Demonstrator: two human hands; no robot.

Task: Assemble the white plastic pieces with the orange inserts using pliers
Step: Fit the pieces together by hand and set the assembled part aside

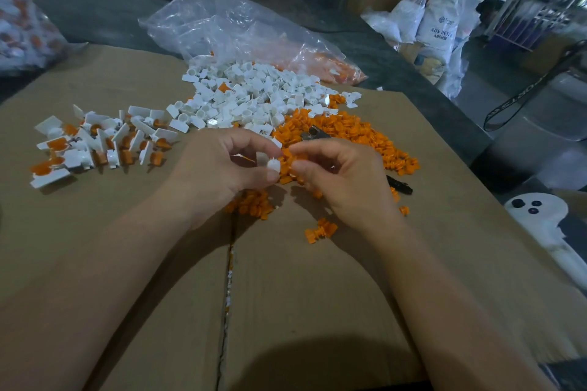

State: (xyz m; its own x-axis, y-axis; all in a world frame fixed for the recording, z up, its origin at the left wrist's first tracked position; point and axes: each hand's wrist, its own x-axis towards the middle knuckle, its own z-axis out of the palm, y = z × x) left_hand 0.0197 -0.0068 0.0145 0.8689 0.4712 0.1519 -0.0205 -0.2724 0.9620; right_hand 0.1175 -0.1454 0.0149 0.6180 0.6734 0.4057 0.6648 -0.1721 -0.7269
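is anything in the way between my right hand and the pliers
Nothing visible blocks it: the pliers lie on the orange inserts just beyond the right hand, which hides their middle. That hand's fingertips are at the white piece the left hand pinches.

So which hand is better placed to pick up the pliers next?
Probably the right hand: the pliers lie on the orange pile right beside it, while the left hand pinches a white piece.

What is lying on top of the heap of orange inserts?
The pliers lie on the orange inserts: metal head and a black handle tip show. The right hand covers their middle.
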